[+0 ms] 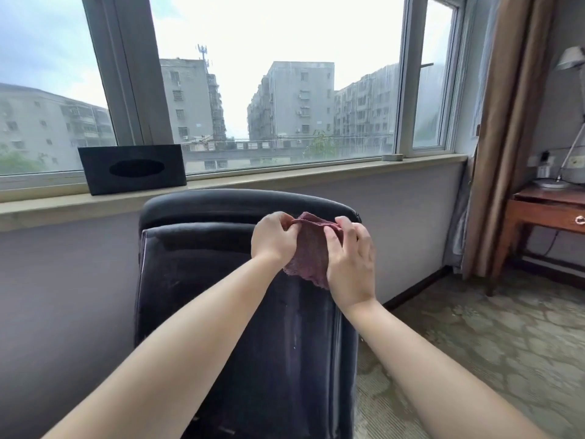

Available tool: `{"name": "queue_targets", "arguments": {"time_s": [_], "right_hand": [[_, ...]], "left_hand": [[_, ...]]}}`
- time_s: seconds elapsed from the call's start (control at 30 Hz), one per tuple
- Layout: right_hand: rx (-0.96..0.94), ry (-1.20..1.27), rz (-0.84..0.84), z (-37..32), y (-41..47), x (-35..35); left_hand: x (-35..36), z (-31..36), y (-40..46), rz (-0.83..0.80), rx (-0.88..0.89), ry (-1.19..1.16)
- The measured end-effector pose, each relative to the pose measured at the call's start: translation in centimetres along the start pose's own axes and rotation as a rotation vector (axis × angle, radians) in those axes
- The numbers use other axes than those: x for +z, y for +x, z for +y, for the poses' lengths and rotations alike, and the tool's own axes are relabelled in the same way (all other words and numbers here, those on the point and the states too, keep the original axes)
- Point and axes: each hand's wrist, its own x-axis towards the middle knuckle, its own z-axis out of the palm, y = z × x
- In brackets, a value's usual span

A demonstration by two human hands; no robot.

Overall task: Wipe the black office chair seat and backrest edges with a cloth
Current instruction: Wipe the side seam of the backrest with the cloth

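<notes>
Below the window sill (285,177), the black office chair (221,312) stands with its backrest toward the camera and its top edge near the grey wall (63,280). Backrest surface: black, smooth, slightly glossy, with pale vertical streaks and small light specks on the lower panel. A rounded top cushion runs across the upper edge; a seam separates it from the main panel below. The seat is hidden from this view.

The cloth (311,248) is a dull reddish-purple, with a coarse, textured weave and an uneven lower hem. It is held in front of the upper right part of the backrest, just under the top cushion. Whether it touches the chair surface cannot be determined.

Left hand (273,237): closed on the cloth's upper left edge, fingers curled inward, thumb pinching the fabric. Right hand (349,258): closed on the cloth's right edge, fingertips (330,239) pressed onto the fabric, back of hand toward the camera. The cloth spans between both hands and hangs loosely below them.

A black tissue box (133,167) sits on the sill, to the left above the chair. A brown curtain (503,137) hangs at right, beside a wooden bench (544,210) carrying a lamp (571,90). Patterned carpet (474,343) covers the floor.
</notes>
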Motion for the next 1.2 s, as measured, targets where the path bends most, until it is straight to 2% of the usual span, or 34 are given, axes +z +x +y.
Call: {"name": "queue_targets", "arguments": {"time_s": [0.07, 0.1, 0.23, 0.33, 0.43, 0.53, 0.67, 0.73, 0.8, 0.83, 0.87, 0.97, 1.1, 1.2], "right_hand": [[-0.258, -0.194, 0.035, 0.3, -1.0, 0.8], [-0.317, -0.25, 0.058, 0.5, -1.2, 1.0], [-0.541, -0.304, 0.127, 0.5, -1.5, 0.9], [-0.673, -0.285, 0.053, 0.3, -1.1, 1.0], [-0.6, -0.205, -0.013, -0.1, -0.8, 0.9], [-0.545, -0.26, 0.001, 0.1, -0.9, 0.8], [-0.152, -0.278, 0.103, 0.5, -0.5, 0.3], [-0.224, -0.225, 0.118, 0.1, -0.6, 0.6], [-0.467, -0.144, -0.021, 0.0, -0.8, 0.6], [-0.529, -0.09, -0.096, 0.1, -0.7, 0.6], [-0.512, -0.029, -0.139, 0.3, -0.5, 0.6], [-0.297, 0.082, -0.197, 0.4, 0.5, 0.1], [-0.385, -0.117, -0.426, 0.8, 0.7, 0.3], [-0.395, -0.224, -0.518, 0.7, 1.0, 0.7]], "left_hand": [[0.2, -0.7, 0.5, 0.02, 0.009, -0.001], [0.3, -1.0, 0.6, 0.026, 0.011, -0.013], [1.0, -1.8, 0.8, 0.026, 0.021, -0.067], [1.0, -2.0, 1.1, 0.019, 0.033, -0.08], [0.9, -2.1, 1.6, 0.003, 0.032, -0.096], [0.8, -2.0, 2.0, -0.029, 0.024, -0.111], [0.5, -2.0, 2.0, -0.068, 0.004, -0.121], [0.4, -2.0, 2.0, -0.073, 0.003, -0.119], [0.3, -1.9, 2.1, -0.078, 0.008, -0.114], [0.2, -1.9, 2.1, -0.084, 0.011, -0.113], [0.1, -1.9, 2.1, -0.09, 0.011, -0.115], [-0.3, -2.1, 2.2, -0.097, 0.006, -0.144], [-1.1, -2.4, 2.0, -0.136, 0.037, -0.244], [-2.2, -3.9, 2.3, -0.008, 0.074, -0.235]]}}
